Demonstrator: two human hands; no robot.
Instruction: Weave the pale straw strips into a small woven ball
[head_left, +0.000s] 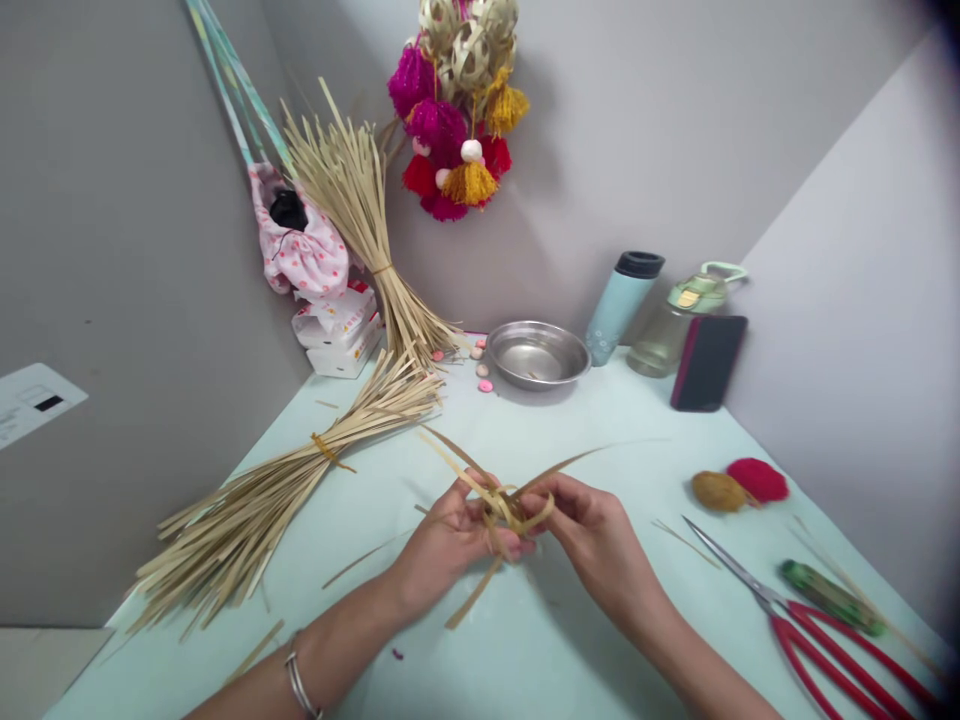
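Note:
A small weave of flat straw strips (504, 508) is held between both hands above the middle of the table, its loose ends sticking out several ways. My left hand (450, 530) cradles it from the left, fingers curled beneath and around it. From the right, my right hand (589, 520) pinches a strip that loops at the weave's edge. The fingertips partly cover the knot of strips. Left of the hands lies a tied bundle of straw strips (292, 480); a second straw bundle (367, 230) leans upright on the back wall.
Red-handled scissors (780, 605), a green utility knife (832, 597) and yarn balls (757, 480) lie to the right. A metal bowl (538, 355), blue tumbler (624, 305), green bottle (664, 330) and phone (709, 363) stand at the back. Tasselled woven balls (471, 55) hang above.

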